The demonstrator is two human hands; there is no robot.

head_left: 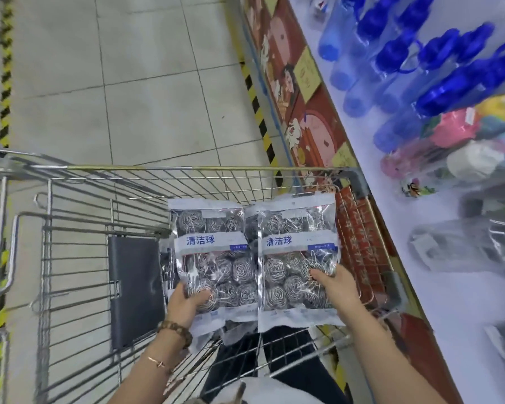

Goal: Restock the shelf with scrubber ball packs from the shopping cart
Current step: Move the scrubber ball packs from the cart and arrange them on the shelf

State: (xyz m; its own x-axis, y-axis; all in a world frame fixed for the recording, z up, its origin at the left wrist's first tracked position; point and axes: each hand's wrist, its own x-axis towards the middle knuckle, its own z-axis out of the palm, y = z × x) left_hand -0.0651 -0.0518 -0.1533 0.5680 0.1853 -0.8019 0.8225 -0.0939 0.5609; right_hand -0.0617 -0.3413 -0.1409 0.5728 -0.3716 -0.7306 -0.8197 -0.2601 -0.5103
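Two clear packs of steel scrubber balls with blue-lettered white labels hang side by side above the wire shopping cart (158, 170). My left hand (185, 301) grips the bottom of the left scrubber pack (213, 252), thumb on its front. My right hand (337, 287) holds the right scrubber pack (296, 252) at its lower right corner. More packs lie partly hidden beneath them in the cart. The white shelf (420, 258) runs along the right, beside the cart.
Blue plastic bottles (405, 53) lie in rows on the shelf's far part, with colourful goods (464, 132) and clear packages (464, 246) nearer. A dark child-seat flap (134, 287) stands inside the cart. Tiled floor with yellow-black tape (257, 112) lies ahead.
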